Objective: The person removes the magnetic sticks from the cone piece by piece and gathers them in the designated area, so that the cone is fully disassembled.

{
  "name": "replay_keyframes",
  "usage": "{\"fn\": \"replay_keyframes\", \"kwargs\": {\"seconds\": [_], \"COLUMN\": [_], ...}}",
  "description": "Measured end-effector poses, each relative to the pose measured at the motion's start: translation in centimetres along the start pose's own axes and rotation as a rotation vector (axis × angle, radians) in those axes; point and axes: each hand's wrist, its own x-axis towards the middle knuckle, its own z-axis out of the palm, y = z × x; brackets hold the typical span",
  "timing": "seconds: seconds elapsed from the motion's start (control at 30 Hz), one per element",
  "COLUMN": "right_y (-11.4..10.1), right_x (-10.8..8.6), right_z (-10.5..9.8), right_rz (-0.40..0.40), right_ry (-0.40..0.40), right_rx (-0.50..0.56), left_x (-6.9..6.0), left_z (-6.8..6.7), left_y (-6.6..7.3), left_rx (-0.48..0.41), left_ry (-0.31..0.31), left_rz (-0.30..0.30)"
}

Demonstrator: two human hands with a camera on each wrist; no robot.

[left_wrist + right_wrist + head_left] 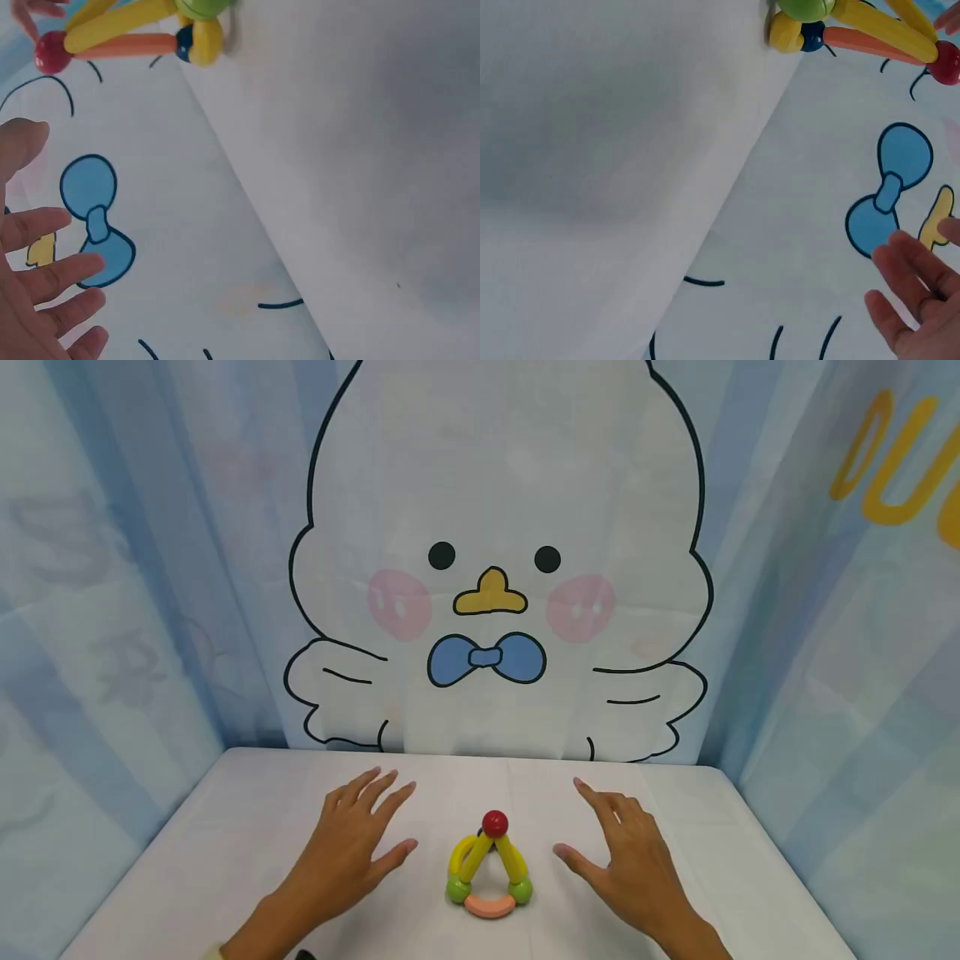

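On the white table stands a pyramid-like toy of colored rods and balls. Its top is a red ball, with yellow rods running down to green balls and a curved orange rod along the front base. To its left my left hand hovers with spread fingers, not touching it. My right hand hovers on the other side, fingers extended, also apart from the toy. An orange rod and a blue ball show in the wrist views.
The white tabletop ends at a cloth backdrop with a cartoon bird and blue bow tie. Blue and white curtains flank both sides. A small dark object shows at the bottom edge, too cut off to identify.
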Motion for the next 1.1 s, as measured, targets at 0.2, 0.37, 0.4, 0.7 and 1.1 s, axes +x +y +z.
{"fn": "replay_keyframes", "kwargs": {"seconds": [0.2,0.37,0.4,0.7,1.1], "right_y": [-1.7,-3.0,-3.3,-4.6,-5.2], "right_x": [0.3,0.5,0.6,1.1,1.5], "right_z": [1.1,2.0,2.1,3.4,4.9], "right_rz": [0.027,0.072,0.085,0.138,0.205], "right_ry": [-0.019,-0.071,-0.084,-0.145,-0.173], "right_rx": [0.252,0.422,0.45,0.637,0.783], "left_x": [1.2,2.1,2.3,3.4,4.6], "left_z": [-0.2,0.2,0.4,2.0,3.1], "left_y": [2.4,3.9,4.1,5.6,6.7], "left_rx": [-0.202,-0.314,-0.328,-0.442,-0.435], "left_ry": [0.045,0.083,0.087,0.098,0.073], "left_rz": [0.019,0.032,0.035,0.058,0.133]}}
